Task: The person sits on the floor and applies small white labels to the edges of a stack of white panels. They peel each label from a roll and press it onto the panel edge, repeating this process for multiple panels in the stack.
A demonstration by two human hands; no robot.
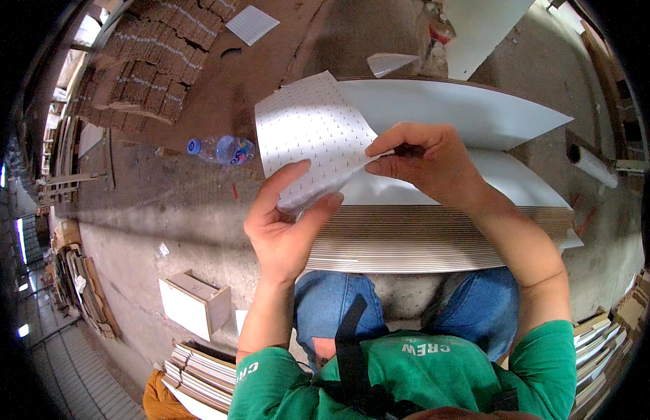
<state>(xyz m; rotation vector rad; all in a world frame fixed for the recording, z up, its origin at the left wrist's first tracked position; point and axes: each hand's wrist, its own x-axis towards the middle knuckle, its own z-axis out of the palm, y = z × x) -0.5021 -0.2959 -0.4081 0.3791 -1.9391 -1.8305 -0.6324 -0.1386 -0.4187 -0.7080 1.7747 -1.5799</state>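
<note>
A white sheet with rows of small dark marks (314, 119), apparently paper or film backing, curls up over the left end of a stack of flat boards (409, 238). My right hand (437, 164) pinches the sheet's right edge between thumb and fingers. Around its lower, folded edge is my left hand (279, 238), thumb and forefinger spread on either side of the fold; its other fingers are mostly hidden. The stack lies before my knees, with a plain pale board or sheet (465, 178) on top. Behind, another pale panel (451, 112) rises at a tilt.
Left of the stack, a plastic bottle with a blue cap (223, 150) lies on the concrete floor. Brown stacked pieces (146, 70) stand at the far left. An open box-like drawer (195, 301) sits at the near left. A white roll (591, 166) lies at the right.
</note>
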